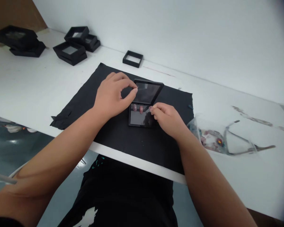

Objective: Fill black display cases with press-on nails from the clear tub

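A black hinged frame box with clear film panels lies open on a black cloth mat [94, 94]. My left hand [113, 94] pinches the near left corner of the raised lid [148, 92], thumb and forefinger closed on its edge. My right hand [167, 119] rests curled on the right side of the lower half [138, 117], fingertips pressed against the film; whether it holds anything small is hidden. The film reflects my fingertips.
Stacks of black frame boxes [72, 52] sit at the far left, one empty black frame [133, 58] behind the mat. A clear plastic bag [217, 137] with small items lies to the right. White wall behind, table edge near my lap.
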A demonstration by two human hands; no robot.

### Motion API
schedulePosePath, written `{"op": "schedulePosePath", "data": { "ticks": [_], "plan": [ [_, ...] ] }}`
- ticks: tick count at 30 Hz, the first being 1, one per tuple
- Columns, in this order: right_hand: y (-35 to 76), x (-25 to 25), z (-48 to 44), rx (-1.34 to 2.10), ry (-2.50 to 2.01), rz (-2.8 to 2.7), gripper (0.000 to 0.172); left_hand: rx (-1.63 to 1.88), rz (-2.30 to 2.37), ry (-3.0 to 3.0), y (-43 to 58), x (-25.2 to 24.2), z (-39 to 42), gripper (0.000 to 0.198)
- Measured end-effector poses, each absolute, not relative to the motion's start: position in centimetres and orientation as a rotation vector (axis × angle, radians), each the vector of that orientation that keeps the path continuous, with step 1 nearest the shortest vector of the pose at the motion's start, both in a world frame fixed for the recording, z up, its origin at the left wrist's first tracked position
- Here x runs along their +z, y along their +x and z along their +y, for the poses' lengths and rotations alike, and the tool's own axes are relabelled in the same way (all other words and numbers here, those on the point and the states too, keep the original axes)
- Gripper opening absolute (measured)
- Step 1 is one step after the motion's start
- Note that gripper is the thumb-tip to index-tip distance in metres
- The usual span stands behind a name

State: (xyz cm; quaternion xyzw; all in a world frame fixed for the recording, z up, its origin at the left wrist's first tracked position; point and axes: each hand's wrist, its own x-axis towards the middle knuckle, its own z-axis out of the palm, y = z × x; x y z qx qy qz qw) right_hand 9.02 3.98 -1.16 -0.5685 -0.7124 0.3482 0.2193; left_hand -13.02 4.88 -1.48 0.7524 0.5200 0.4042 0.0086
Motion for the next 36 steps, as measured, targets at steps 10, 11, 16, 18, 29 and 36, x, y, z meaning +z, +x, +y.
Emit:
{"op": "schedulePosePath", "data": {
  "ticks": [10,11,16,18,29,36],
  "plan": [
    [8.7,-0.6,4.5,0.91,-1.762,-2.093,0.025,1.209,1.608,2.33,-12.8,-1.7,4.9,0.012],
    [8.8,-0.7,4.6,0.917,-1.763,-2.087,0.025,1.195,1.603,2.338,-12.8,-1.8,4.9,0.013],
    [8.8,-1.1,4.7,0.906,-1.775,-2.03,0.026,1.125,1.551,2.342,-12.9,-2.0,5.3,0.018],
    [8.7,-1.2,4.6,0.875,-1.791,-2.003,0.025,1.099,1.52,2.333,-12.9,-2.2,5.6,0.021],
    [8.9,-1.5,4.7,0.897,-1.797,-1.968,0.027,1.025,1.465,2.325,-13.1,-3.2,6.3,0.025],
    [8.4,-1.1,4.4,0.834,-1.898,-1.91,0.026,1.123,1.436,2.383,-13.2,-3.7,6.7,0.025]
  ]
}}
